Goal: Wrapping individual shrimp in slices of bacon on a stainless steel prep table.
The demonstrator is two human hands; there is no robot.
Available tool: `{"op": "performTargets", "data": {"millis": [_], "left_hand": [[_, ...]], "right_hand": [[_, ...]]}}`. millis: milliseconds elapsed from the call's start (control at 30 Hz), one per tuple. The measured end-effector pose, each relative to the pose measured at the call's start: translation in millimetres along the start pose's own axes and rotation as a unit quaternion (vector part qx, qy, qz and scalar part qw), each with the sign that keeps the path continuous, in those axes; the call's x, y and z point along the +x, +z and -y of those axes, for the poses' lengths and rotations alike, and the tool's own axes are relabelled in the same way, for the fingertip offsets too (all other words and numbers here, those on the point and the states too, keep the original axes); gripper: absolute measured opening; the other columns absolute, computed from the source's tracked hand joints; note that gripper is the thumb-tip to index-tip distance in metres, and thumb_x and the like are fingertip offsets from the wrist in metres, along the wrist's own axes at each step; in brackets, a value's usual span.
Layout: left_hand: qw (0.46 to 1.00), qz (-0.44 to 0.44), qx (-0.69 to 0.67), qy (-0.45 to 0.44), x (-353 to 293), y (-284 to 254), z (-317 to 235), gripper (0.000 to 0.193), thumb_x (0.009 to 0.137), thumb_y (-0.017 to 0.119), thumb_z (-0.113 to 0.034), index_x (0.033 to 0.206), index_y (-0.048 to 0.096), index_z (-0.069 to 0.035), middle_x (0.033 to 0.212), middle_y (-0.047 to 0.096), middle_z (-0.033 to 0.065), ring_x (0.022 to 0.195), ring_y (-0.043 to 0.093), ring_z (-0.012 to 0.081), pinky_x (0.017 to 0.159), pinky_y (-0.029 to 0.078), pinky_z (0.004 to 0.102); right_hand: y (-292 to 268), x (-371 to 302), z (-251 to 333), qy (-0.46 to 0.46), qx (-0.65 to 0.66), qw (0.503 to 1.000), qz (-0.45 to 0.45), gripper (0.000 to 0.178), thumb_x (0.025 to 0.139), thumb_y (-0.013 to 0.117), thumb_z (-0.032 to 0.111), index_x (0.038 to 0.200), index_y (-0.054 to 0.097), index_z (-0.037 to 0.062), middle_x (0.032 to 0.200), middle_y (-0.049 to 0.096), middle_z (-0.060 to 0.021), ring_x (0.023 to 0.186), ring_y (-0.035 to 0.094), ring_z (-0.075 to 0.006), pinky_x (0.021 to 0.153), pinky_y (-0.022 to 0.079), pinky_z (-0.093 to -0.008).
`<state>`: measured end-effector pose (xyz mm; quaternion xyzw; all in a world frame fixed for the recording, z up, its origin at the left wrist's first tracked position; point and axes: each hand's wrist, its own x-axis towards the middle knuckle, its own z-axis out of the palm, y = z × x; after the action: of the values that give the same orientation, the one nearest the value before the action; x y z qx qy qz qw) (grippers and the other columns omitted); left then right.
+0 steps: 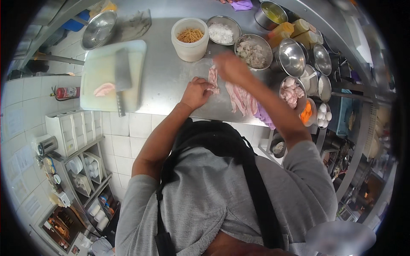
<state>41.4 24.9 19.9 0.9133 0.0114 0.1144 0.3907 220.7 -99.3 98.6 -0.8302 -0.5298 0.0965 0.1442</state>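
A narrow strip of bacon (213, 77) lies lengthwise on the steel table in front of me. At its near end, my left hand (197, 93) has its fingers closed on the meat. My right hand (230, 68) is over the far end, smeared by motion, so its fingers and anything in them cannot be made out. Several more bacon strips (240, 99) are laid side by side under and beside my right forearm. Just beyond my hands stands a white tub of thin wooden sticks (190, 36).
On the left, a cleaver (123, 74) and a piece of pale meat (104, 89) rest on a cutting board (95, 68). Rightward stand bowls of white powder (221, 33), pale chopped food (253, 51) and pink meat pieces (291, 92), plus eggs (323, 115). Purple cloth (264, 116) hangs by the near edge.
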Motion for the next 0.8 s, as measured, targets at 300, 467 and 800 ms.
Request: {"op": "performTargets", "data": {"millis": [300,467,800], "left_hand": [[0.995,0.097,0.02,-0.006,8,-2,-1,0.027,0.076,0.077,-0.014,0.103,0.075,-0.007,0.109,0.07,0.0097,0.107,0.062,0.0359,0.094,0.052,0.0453],[0.995,-0.006,0.097,-0.016,-14,7,-14,0.04,0.078,0.078,-0.017,0.117,0.069,-0.015,0.115,0.065,0.0062,0.111,0.059,0.0308,0.09,0.047,0.0477],[0.996,0.006,0.083,-0.038,6,3,-6,0.029,0.083,0.073,-0.013,0.112,0.074,-0.011,0.106,0.069,0.0074,0.108,0.059,0.0322,0.09,0.047,0.0464]], "right_hand": [[74,-87,23,0.058,0.206,0.975,-0.061,0.032,0.082,0.068,0.007,0.114,0.066,0.0074,0.107,0.065,-0.0187,0.104,0.063,-0.0403,0.089,0.053,-0.0484],[70,-69,7,0.096,0.247,0.964,0.017,0.034,0.08,0.069,0.008,0.115,0.068,0.0084,0.107,0.067,-0.0202,0.104,0.064,-0.0412,0.091,0.053,-0.048],[79,-90,25,0.038,0.123,0.986,-0.106,0.042,0.08,0.073,0.009,0.121,0.066,0.007,0.117,0.063,-0.013,0.114,0.061,-0.0324,0.097,0.052,-0.0418]]}}
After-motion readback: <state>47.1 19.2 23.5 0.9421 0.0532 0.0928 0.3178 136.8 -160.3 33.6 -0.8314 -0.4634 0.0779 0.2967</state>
